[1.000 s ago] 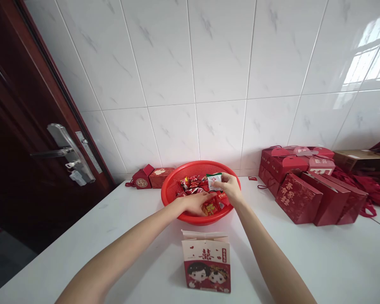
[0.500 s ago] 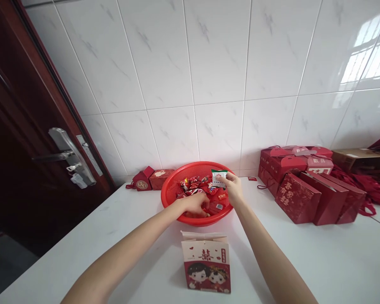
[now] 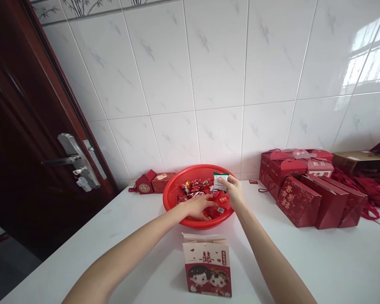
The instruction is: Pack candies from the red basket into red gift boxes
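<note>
A red plastic basket [image 3: 194,226] stands near the wall with wrapped candies [image 3: 194,185] inside. My left hand [image 3: 200,207] reaches into it, fingers spread over red packets near the front side. Above the basket's right side, my right hand [image 3: 234,190] pinches a small white and green packet [image 3: 221,181]. Nearer to me, in front of the basket, a red and cream gift box [image 3: 207,268] with two cartoon figures stands upright, its top flaps raised.
Small red boxes [image 3: 145,183] sit left of the basket by the wall. At the right are stacked red boxes [image 3: 281,166], several upright red boxes [image 3: 299,202], red bags [image 3: 367,192] and a cardboard box [image 3: 357,157]. A dark door [image 3: 25,126] is at the left.
My left hand's fingers have spread out more in the basket. My right hand still holds the packet in nearly the same place. The view has tilted slightly upward.
</note>
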A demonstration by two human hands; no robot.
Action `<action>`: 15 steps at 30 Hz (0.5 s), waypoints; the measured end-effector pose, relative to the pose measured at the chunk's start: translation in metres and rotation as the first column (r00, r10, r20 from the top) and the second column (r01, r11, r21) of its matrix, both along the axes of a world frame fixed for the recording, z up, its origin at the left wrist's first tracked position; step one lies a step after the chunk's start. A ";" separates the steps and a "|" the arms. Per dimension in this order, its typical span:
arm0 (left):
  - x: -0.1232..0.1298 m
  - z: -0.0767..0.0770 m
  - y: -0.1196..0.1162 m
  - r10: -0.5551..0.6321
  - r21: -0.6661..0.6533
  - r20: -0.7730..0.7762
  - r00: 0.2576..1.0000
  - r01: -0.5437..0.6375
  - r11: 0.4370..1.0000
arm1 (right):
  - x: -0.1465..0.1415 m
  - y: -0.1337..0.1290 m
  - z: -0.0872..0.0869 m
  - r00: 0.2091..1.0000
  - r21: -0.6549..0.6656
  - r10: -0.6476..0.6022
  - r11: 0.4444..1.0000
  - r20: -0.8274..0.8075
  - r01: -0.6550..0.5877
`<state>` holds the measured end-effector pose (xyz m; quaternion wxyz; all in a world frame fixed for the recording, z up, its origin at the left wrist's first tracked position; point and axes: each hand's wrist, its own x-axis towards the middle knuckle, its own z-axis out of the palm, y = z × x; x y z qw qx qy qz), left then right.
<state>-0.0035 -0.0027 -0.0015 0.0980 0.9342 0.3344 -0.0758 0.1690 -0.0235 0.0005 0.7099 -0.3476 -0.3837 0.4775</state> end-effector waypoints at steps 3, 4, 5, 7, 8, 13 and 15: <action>0.007 0.002 0.001 -0.044 0.046 -0.059 0.997 0.046 0.998 | 0.001 0.001 -0.001 1.000 0.000 -0.010 1.000 -0.021 0.010; 0.011 0.002 0.002 -0.048 0.045 -0.077 0.996 0.051 0.998 | 0.002 0.001 -0.001 1.000 -0.003 -0.011 1.000 -0.029 0.011; 0.016 0.003 0.002 -0.048 0.039 -0.093 0.994 0.052 0.998 | 0.002 0.001 -0.001 0.999 -0.007 -0.011 1.000 -0.035 0.011; 0.026 0.004 0.003 -0.036 0.021 -0.118 0.992 0.039 0.999 | 0.003 0.000 -0.001 0.999 -0.013 -0.012 1.000 -0.048 0.012; 0.031 0.004 0.003 -0.025 0.016 -0.122 0.992 0.028 0.999 | 0.003 -0.001 0.000 0.998 -0.015 -0.013 1.000 -0.054 0.012; 0.044 0.007 0.007 0.065 0.033 -0.049 0.997 -0.063 0.997 | 0.003 -0.001 0.000 0.997 -0.005 -0.011 1.000 -0.076 0.011; 0.040 0.009 0.012 0.149 0.056 0.019 0.989 -0.150 0.987 | 0.003 0.001 0.000 0.996 -0.002 -0.013 1.000 -0.084 0.013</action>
